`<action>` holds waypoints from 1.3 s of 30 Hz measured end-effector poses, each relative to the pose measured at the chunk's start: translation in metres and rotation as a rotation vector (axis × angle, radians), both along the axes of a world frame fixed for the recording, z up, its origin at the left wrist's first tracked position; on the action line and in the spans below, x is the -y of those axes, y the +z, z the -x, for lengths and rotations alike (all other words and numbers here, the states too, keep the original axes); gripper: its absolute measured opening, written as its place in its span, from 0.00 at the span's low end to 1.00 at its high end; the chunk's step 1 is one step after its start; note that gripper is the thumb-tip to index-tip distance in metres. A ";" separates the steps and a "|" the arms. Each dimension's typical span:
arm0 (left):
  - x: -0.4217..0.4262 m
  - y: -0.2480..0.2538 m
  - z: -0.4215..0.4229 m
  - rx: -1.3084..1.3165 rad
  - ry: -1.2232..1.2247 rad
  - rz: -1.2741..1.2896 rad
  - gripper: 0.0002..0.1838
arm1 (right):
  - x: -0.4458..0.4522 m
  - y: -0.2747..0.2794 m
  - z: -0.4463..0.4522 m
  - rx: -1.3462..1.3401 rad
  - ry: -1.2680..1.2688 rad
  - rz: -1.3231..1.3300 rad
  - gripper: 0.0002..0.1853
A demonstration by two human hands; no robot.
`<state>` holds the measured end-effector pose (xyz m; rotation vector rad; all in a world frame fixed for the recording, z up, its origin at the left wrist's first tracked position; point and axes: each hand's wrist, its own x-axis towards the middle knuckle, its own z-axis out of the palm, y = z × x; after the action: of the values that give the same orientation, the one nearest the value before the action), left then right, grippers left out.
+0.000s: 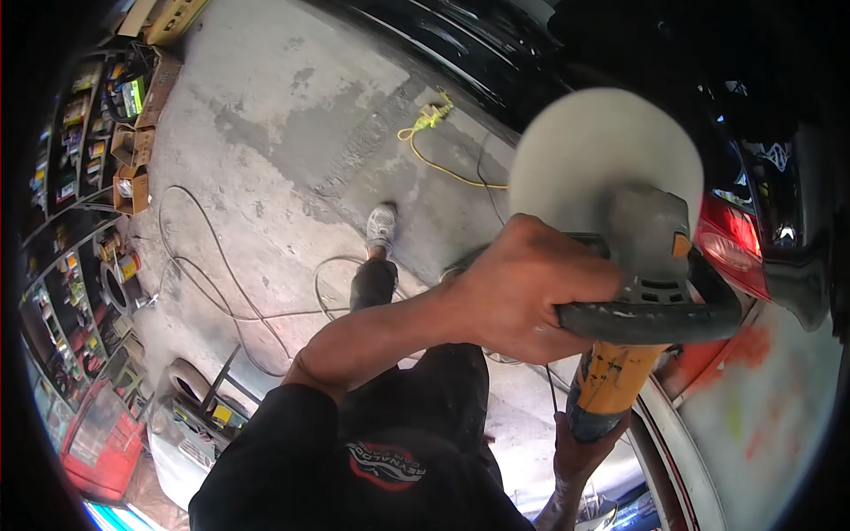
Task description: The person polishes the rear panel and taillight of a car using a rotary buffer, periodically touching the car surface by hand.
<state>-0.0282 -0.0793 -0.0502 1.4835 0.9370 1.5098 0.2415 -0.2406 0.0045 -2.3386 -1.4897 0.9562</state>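
A yellow and black polisher [617, 376] with a large round whitish pad [602, 146] is held up at the right. My left hand [540, 292] is wrapped round its black loop handle [655, 319], close to the grey gear head [651, 234]. Lower down, my right hand [586, 451] grips the dark rear end of the polisher's body; some of its fingers are hidden. The pad is in front of a glossy black car [460, 44], and I cannot tell whether they touch. A red tail light [732, 237] shows beside the pad.
A yellow cord with a connector [431, 115] lies on the concrete floor [266, 97]. Dark cable loops [212, 301] spread near my feet. Shelves with cans and boxes [80, 168] line the left side. A paint-marked pale panel [761, 407] stands at the right.
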 end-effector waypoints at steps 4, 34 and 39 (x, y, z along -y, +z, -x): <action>0.003 0.004 0.028 -0.068 0.030 0.035 0.11 | -0.005 -0.011 0.017 -0.080 0.027 0.035 0.58; -0.022 0.009 0.042 -0.092 -0.065 -0.100 0.14 | -0.008 -0.036 0.026 0.028 0.081 -0.164 0.58; -0.024 -0.001 0.013 -0.037 -0.069 -0.128 0.15 | -0.006 -0.040 0.006 0.039 0.011 -0.234 0.56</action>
<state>-0.0415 -0.0557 -0.0508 1.6232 0.8147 1.5203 0.2359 -0.2344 -0.0354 -2.1951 -1.5387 0.6992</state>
